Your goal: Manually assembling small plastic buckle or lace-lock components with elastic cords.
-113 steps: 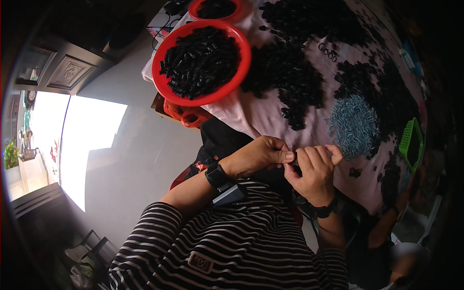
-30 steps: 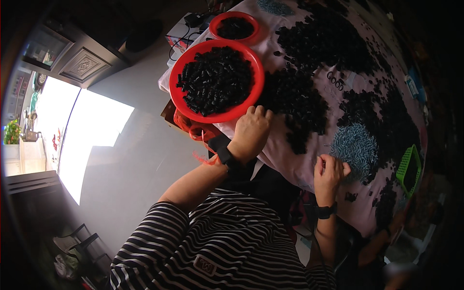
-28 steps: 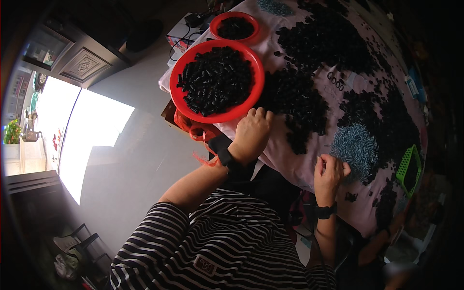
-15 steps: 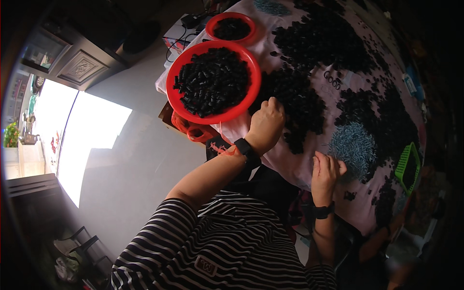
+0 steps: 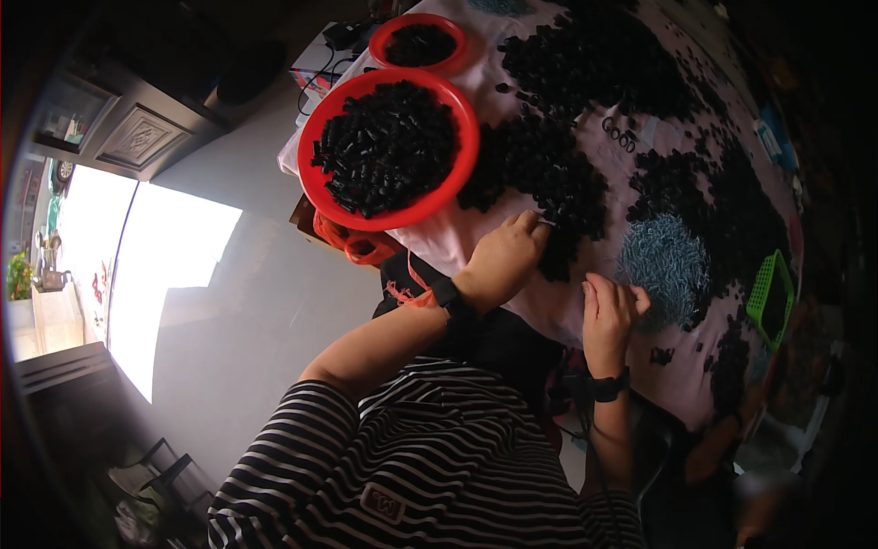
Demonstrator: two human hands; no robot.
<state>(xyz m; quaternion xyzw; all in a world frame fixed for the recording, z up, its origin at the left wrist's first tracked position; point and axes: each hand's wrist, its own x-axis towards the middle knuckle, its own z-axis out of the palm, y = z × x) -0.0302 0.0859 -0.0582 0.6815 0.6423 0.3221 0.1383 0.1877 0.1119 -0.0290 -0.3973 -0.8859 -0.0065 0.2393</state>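
Observation:
My left hand (image 5: 508,258) is at the near edge of a pile of small black parts (image 5: 569,174), its fingers curled and pinched together by the pieces. Anything between the fingertips is hidden. To the right, my right hand (image 5: 611,322) hovers over the cloth beside a heap of thin blue-grey, screw-like pieces (image 5: 666,265). Its thumb and forefinger are pressed together; what they hold, if anything, is too small to make out. A large red bowl (image 5: 471,146) full of short black cylindrical parts stands beyond my left hand.
A smaller red bowl (image 5: 461,44) of black parts sits behind the large one. More black parts (image 5: 594,64) spread over the pink cloth (image 5: 448,240). At the right edge is a green basket (image 5: 764,288); a person's arm (image 5: 718,448) shows at lower right.
My left hand has come down slightly toward me, from beside the large bowl to the lower edge of the black pile. The right hand stays beside the blue-grey heap. The view has shifted a little.

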